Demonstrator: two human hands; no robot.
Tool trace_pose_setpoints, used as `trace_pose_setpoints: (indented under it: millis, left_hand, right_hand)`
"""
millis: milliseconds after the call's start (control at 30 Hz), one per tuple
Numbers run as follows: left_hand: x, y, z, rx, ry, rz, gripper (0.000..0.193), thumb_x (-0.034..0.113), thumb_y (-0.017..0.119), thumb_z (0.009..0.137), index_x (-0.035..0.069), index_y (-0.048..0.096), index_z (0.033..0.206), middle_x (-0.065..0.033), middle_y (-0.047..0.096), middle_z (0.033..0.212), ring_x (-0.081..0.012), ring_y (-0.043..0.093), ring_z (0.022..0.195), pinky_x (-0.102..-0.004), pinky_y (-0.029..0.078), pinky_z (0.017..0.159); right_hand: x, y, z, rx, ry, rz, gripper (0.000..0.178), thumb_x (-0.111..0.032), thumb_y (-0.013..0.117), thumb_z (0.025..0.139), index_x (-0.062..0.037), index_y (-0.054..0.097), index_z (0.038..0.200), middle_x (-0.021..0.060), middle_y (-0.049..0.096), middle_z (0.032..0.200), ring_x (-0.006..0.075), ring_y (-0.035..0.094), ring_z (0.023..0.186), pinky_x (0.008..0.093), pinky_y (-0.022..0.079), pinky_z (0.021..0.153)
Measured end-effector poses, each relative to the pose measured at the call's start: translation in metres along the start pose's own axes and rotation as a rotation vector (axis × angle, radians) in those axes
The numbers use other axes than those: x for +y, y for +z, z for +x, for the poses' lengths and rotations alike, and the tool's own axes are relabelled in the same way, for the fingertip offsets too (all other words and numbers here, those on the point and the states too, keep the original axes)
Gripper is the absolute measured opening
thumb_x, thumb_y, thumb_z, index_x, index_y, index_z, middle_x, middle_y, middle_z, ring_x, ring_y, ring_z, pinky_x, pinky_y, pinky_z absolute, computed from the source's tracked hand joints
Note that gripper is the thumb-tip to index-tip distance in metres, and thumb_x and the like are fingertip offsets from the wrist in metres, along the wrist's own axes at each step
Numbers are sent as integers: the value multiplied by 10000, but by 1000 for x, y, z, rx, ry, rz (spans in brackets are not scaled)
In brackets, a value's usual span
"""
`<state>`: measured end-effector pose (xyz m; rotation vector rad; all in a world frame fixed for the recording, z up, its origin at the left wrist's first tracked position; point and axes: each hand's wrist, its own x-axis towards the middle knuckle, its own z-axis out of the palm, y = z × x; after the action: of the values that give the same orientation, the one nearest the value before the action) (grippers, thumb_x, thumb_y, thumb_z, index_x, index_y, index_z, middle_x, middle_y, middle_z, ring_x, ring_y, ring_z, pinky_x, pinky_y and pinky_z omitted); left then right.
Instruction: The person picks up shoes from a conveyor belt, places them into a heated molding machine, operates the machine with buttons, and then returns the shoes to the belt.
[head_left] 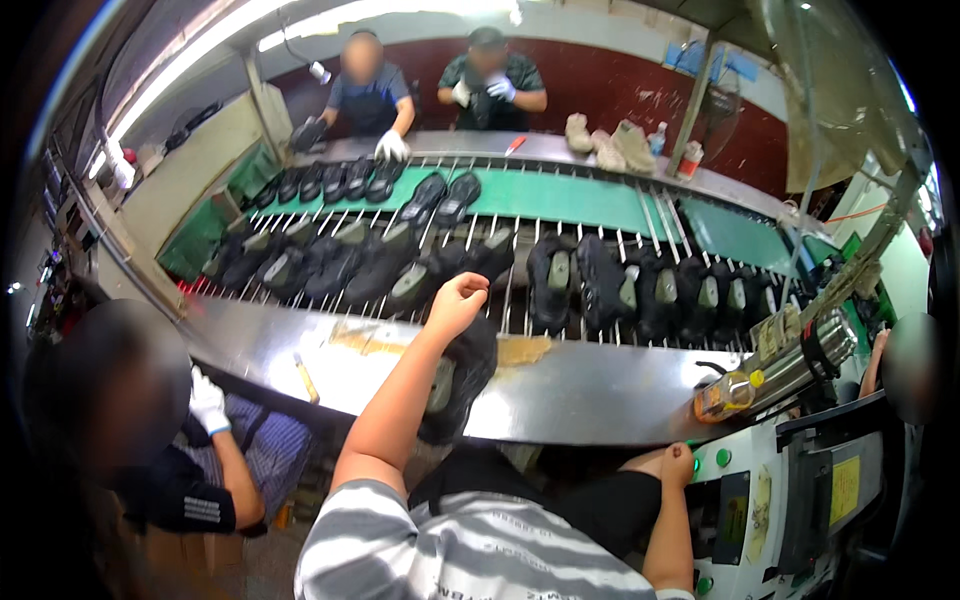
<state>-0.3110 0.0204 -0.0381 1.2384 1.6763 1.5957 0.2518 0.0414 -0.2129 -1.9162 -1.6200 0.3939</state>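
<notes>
My left hand [460, 303] hangs over the near side of the roller rack, fingers curled together, with nothing visible in them. Beneath and beside my left forearm, a black shoe [472, 365] with a grey-green insert rests on the metal ledge [590, 390], partly hidden by the arm. My right hand [678, 465] is closed beside a green button [722, 457] on the white machine panel at right; whether it touches the panel I cannot tell. Just past my left hand, several black shoes [548, 285] with similar inserts lie in a row across the rollers.
Black shoes [360, 180] stand on a green belt [560, 198] farther back. Two people in gloves work across the line; another sits at left. A yellow-handled tool [306, 378] lies on the ledge. A bottle [725, 398] and a steel flask [812, 350] stand at right.
</notes>
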Motion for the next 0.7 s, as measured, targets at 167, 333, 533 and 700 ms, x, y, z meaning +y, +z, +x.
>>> trace_pose_setpoints:
  millis: [167,333,533,700]
  left_hand:
    - [-48,41,89,46,-144,355,271,237,641,771,27,693,934,-157,710,870,-279,691,853,-375,523,780]
    - [-96,50,91,-424,-196,551,369,273,699,761,7,690,1017,-193,695,1011,-315,663,982,-381,501,880]
    - [-82,38,81,-454,-135,482,464,222,691,829,-19,586,1211,-134,676,936,-205,647,801,-329,514,699]
    - [-69,51,80,-489,-95,597,466,251,693,819,8,598,1205,-142,686,938,-246,662,845,-346,515,753]
  right_hand:
    - [-5,-14,20,-162,-23,-359,250,-307,629,748,-68,699,758,145,691,763,364,654,718,456,516,675]
    - [2,-9,21,-72,-6,-393,248,-308,638,726,-71,709,716,160,685,734,376,654,699,461,518,674]
    - [11,5,14,-13,12,-303,232,-271,637,732,-46,675,689,184,657,708,393,630,663,467,499,632]
    - [1,5,14,5,26,-272,229,-262,642,731,-40,660,677,179,648,693,390,619,645,467,493,622]
